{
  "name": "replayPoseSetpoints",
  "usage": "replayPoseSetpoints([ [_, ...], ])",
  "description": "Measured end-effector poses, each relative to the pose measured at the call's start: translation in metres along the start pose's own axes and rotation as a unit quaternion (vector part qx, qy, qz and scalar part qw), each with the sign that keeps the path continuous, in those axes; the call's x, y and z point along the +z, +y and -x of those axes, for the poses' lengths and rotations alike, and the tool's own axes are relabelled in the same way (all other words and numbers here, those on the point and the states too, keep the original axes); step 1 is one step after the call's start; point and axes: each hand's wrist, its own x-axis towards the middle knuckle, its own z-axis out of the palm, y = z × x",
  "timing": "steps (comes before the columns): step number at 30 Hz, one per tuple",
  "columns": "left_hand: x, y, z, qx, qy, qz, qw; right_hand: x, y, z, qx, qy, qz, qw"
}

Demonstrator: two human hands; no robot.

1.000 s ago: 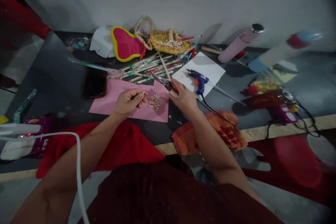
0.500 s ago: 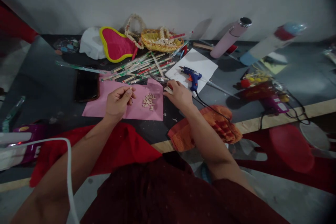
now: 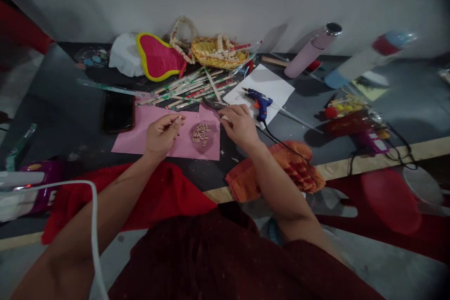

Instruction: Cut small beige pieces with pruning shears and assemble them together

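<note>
My left hand (image 3: 162,136) is over the left half of a pink paper sheet (image 3: 135,140). Its thumb and forefinger pinch a short pale stick piece (image 3: 180,117), whose end shows above the thumb. Just right of it, a small heap of cut stick pieces (image 3: 200,134) lies on the paper. My right hand (image 3: 241,126) is closed beside the paper's right edge, palm down. Something pale shows under its thumb, but the fingers hide most of it. A dark-jawed cutting tool (image 3: 213,103) lies just beyond those fingers, below a pile of wrapped chopsticks (image 3: 190,89).
A blue glue gun (image 3: 260,103) rests on white paper (image 3: 267,79), its cord trailing over an orange towel (image 3: 281,168). At the back stand a wicker basket (image 3: 218,58) and a pink flask (image 3: 312,51). A phone (image 3: 118,111) lies left of the pink sheet.
The view has shifted slightly. My right hand has turned a little, and less of the pale thing under its thumb shows. My left hand keeps its pinch.
</note>
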Motion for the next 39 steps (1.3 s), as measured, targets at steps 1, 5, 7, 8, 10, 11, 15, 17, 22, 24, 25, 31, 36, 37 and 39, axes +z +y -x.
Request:
replayPoseSetpoints([
  [1,0.000,0.000,0.000,0.003,0.000,-0.014,1.000,0.002,-0.003,0.000,-0.031,-0.009,-0.022,0.999],
  [5,0.000,0.000,0.002,0.008,-0.007,-0.046,0.999,0.008,-0.013,0.002,-0.093,-0.063,-0.038,0.993],
  [7,0.001,0.000,0.002,0.003,-0.013,-0.050,0.999,0.010,-0.017,0.003,-0.089,-0.082,-0.014,0.993],
  [8,0.002,0.000,0.003,0.000,-0.016,-0.050,0.999,0.011,-0.019,0.003,-0.083,-0.088,0.000,0.993],
  [10,0.003,-0.001,0.003,-0.005,-0.018,-0.047,0.999,0.013,-0.021,0.003,-0.073,-0.093,0.025,0.993],
  [11,0.004,-0.001,0.003,-0.008,-0.019,-0.045,0.999,0.013,-0.021,0.002,-0.071,-0.095,0.035,0.992],
  [15,0.006,-0.001,0.004,-0.017,-0.035,-0.044,0.998,0.016,-0.021,0.002,-0.059,-0.090,0.041,0.993],
  [17,0.006,0.002,0.005,-0.017,-0.044,-0.050,0.998,0.016,-0.021,0.002,-0.044,-0.089,0.014,0.995],
  [22,0.006,0.008,0.007,-0.015,-0.065,-0.078,0.995,0.012,-0.028,0.002,-0.036,-0.067,-0.103,0.992],
  [24,0.008,0.009,0.008,-0.017,-0.081,-0.084,0.993,0.010,-0.033,0.003,-0.060,-0.047,-0.145,0.987],
  [25,0.009,0.008,0.008,-0.018,-0.091,-0.082,0.992,0.010,-0.035,0.003,-0.069,-0.037,-0.159,0.984],
  [31,0.015,0.011,0.012,-0.036,-0.133,-0.081,0.987,0.012,-0.043,0.007,-0.083,-0.023,-0.180,0.980],
  [36,0.016,0.013,0.013,-0.039,-0.151,-0.095,0.983,0.013,-0.042,0.009,-0.130,-0.026,-0.136,0.982],
  [37,0.016,0.012,0.013,-0.038,-0.155,-0.095,0.983,0.012,-0.042,0.010,-0.137,-0.027,-0.128,0.982],
  [39,0.016,0.009,0.013,-0.036,-0.160,-0.097,0.982,0.012,-0.042,0.010,-0.149,-0.030,-0.115,0.982],
])
